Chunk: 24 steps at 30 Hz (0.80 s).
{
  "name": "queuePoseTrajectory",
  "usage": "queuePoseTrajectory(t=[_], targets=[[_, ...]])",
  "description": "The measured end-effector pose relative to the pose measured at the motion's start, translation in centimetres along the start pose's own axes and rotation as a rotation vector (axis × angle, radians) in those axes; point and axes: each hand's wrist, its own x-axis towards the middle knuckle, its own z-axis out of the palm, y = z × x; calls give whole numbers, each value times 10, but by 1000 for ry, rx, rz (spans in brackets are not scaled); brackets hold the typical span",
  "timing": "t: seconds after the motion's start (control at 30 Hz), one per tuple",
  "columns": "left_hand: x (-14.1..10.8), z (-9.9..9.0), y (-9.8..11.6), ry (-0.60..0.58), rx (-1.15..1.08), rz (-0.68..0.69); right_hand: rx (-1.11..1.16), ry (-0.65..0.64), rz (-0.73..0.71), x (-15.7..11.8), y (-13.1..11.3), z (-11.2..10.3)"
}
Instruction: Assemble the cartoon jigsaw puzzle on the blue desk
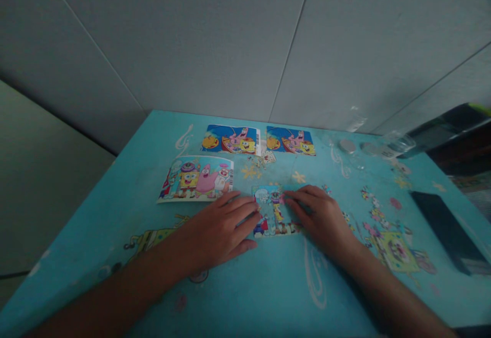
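Note:
A partly assembled cartoon jigsaw puzzle (266, 220) lies flat on the blue patterned tabletop in front of me. My left hand (233, 228) rests at its left edge, palm down, with the fingers stretched out. At the puzzle's upper right, my right hand (312, 207) has thumb and forefinger close together on a small pink puzzle piece (283, 199), partly covered by the fingertips. A printed picture sheet (205, 182) with similar cartoon figures lies up and left of the puzzle. Loose puzzle pieces (376, 207) are scattered to the right of my right hand.
At the back lie a blue picture sheet (230, 138) and a matching blue picture (290, 139), with small scraps just below. Round lids (347, 146) and a clear container (399, 143) are at the back right. A dark phone-like slab (447, 230) lies near the right edge.

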Motion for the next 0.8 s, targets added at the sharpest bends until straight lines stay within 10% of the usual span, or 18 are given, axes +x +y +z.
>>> queuePoseTrajectory(t=[0.8], targets=[[0, 0, 0, -15, -12, -8, -32, -35, -9, 2, -3, 4]])
